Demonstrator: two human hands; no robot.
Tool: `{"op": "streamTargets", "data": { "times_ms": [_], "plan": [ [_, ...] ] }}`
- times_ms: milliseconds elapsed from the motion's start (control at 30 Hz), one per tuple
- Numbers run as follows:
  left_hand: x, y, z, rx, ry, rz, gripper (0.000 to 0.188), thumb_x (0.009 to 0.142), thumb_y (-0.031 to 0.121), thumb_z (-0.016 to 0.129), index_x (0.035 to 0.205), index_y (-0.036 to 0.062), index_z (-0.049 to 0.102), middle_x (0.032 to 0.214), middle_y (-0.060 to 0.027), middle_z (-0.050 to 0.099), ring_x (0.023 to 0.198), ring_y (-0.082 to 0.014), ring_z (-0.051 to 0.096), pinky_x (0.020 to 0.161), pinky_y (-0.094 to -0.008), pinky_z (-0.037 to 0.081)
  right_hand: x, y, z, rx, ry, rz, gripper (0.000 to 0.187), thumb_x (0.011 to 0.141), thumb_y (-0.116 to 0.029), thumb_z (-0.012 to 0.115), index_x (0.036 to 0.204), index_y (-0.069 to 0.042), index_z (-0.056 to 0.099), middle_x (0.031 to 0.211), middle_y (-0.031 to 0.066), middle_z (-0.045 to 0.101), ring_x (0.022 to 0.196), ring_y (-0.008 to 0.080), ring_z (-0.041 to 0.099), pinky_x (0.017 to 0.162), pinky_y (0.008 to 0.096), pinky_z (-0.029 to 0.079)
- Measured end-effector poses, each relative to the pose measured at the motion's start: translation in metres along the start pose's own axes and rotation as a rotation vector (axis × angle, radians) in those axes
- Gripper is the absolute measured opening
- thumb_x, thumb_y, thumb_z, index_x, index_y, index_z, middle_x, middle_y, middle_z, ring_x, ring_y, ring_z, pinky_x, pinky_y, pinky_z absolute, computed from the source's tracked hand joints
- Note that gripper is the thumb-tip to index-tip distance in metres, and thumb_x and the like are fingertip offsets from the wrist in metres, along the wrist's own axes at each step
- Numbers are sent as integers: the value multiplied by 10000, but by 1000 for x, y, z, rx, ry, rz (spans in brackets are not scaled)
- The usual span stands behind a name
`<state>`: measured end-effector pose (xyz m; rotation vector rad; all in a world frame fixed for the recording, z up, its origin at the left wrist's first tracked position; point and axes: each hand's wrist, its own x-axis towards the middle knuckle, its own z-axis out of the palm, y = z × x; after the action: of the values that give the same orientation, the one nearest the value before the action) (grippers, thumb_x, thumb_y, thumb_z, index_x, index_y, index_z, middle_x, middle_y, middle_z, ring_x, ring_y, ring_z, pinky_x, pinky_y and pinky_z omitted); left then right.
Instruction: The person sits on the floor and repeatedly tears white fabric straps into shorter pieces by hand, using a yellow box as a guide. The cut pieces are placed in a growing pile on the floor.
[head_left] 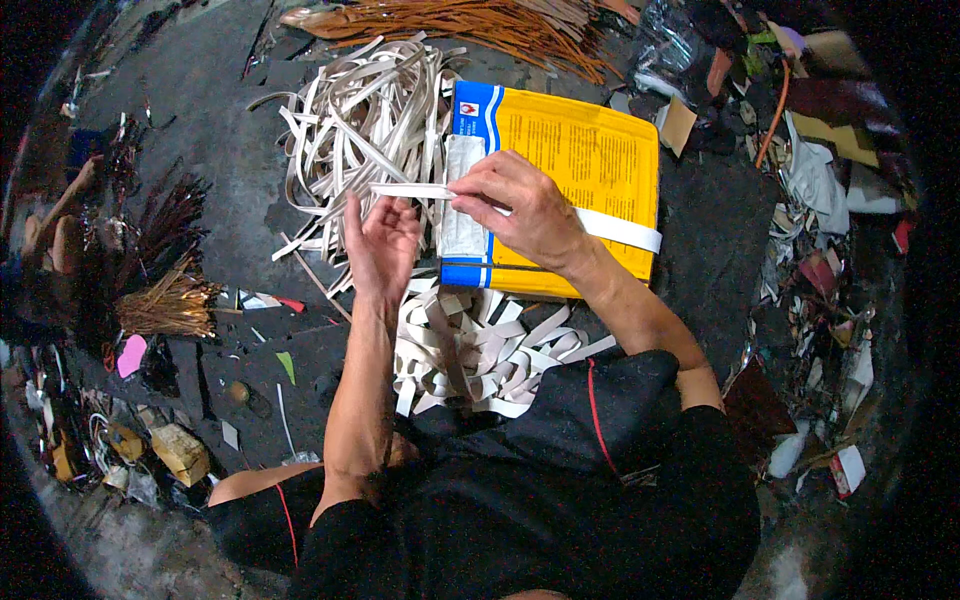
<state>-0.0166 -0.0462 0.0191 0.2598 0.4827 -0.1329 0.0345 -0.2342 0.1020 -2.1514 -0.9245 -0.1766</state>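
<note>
My right hand [528, 212] pinches a narrow white strip [412, 190] between thumb and fingers. One length of the strip points left past the fingertips; a wider white length comes out behind the hand and lies across a yellow and blue can [600, 160], hanging at its right edge. Just below the strip's left end, my left hand [385, 245] is turned palm up, fingers loosely curled and apart, holding nothing. Beyond it lies a tangled heap of thin white strips [350, 130]. Wider white strips [480, 350] are piled between the can and my lap. A pale patch [464, 215] covers part of the can's blue side.
Bundles of brown strips [470, 25] lie at the far edge, and another brown bundle [165, 300] is at the left. Scraps and a grey cloth-like piece [818, 180] litter the right side. Small cardboard-coloured boxes [180, 453] sit at lower left. Another person's arm [65, 215] shows far left.
</note>
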Motion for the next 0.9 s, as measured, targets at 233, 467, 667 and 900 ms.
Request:
{"op": "streamTargets", "data": {
  "times_ms": [233,467,667,900],
  "plan": [
    [-25,-13,52,682,111,83,167,919,232,627,894,70,597,748,39,540,620,-25,421,553,-184,325,-2,-1,2,-26,13,-45,158,763,-60,732,911,-33,682,847,80,623,794,236,607,695,333,508],
    [-11,-6,32,531,143,-23,149,897,181,655,864,53,586,744,14,561,598,-28,450,512,-164,334,-2,0,2,-14,14,-55,157,764,-47,728,913,-31,682,851,82,624,796,239,607,693,333,506],
    [5,-1,10,541,150,23,162,892,177,661,880,38,578,762,-8,570,591,-34,455,506,-160,346,-3,-1,2,-7,-3,-33,168,766,-62,734,926,-33,691,848,79,627,796,233,607,690,331,505],
    [29,16,-35,564,196,86,141,909,164,628,893,36,571,750,-3,559,636,-61,496,539,-161,376,-2,-2,0,11,-18,-27,161,767,-72,737,921,-39,700,843,80,628,794,227,608,687,325,505]
  ]
}}
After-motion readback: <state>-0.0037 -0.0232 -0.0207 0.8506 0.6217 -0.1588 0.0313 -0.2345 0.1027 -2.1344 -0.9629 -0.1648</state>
